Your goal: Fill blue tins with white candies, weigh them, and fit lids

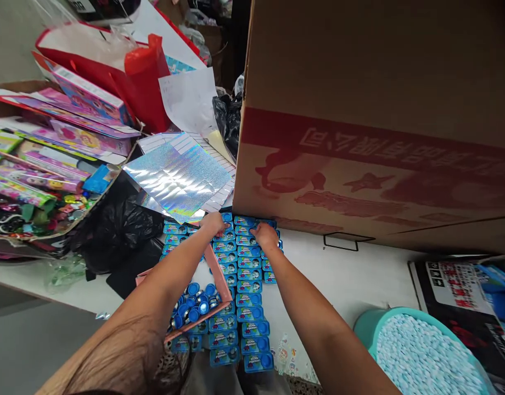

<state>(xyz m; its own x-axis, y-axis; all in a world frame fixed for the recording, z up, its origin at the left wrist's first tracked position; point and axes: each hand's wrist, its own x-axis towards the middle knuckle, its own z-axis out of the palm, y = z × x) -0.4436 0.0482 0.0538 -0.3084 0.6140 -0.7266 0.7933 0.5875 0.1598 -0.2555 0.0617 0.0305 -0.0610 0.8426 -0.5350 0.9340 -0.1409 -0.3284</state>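
Long columns of small blue candy packs [249,287] with printed labels run across the table away from me. At the far end my left hand [213,224] is over the packs, fingers drawn together; what they hold is too small to make out. To its right, my right hand [267,236] bends its fingers down at another pack, pinched, and their tips hide anything between them. Under my left forearm sits a pink open box [222,274] holding many small round blue caps [194,303] with silvery sides. My forearm covers part of this box.
A large cardboard carton [359,131] walls off the far right. Front right stands a turquoise tub [365,329] full of pale blue pieces [425,356]. Shiny holographic sheets [180,175], a black plastic bag [121,227] and a box of colourful toys [42,164] are on the left.
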